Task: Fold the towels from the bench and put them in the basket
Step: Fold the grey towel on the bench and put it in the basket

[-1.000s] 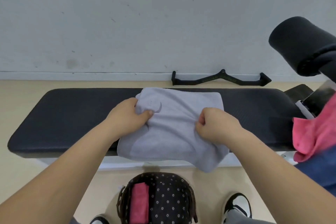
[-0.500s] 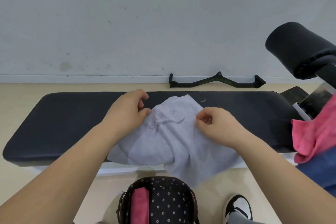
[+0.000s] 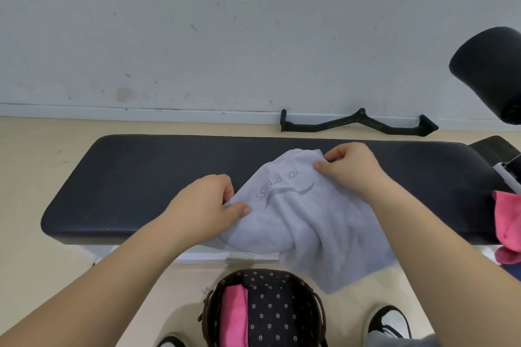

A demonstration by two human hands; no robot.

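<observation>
So, partway: one pink towel [image 3: 234, 315] already lies in basket [image 3: 282, 318] at 6 o'clock. Grey towel [image 3: 298, 222] on bench [image 3: 141, 177], rumpled, near edge drooping toward basket, not yet folded. Left hand [image 3: 203, 205] pinches its 9 o'clock corner, right hand [image 3: 349, 169] pinches its 12 o'clock corner. Second pink towel [image 3: 507, 217] at 3 o'clock, untouched. Black pull bar [image 3: 358, 124] on floor at 1 o'clock, padded roller [image 3: 487, 73] at 2; neither in way, I'd say
</observation>
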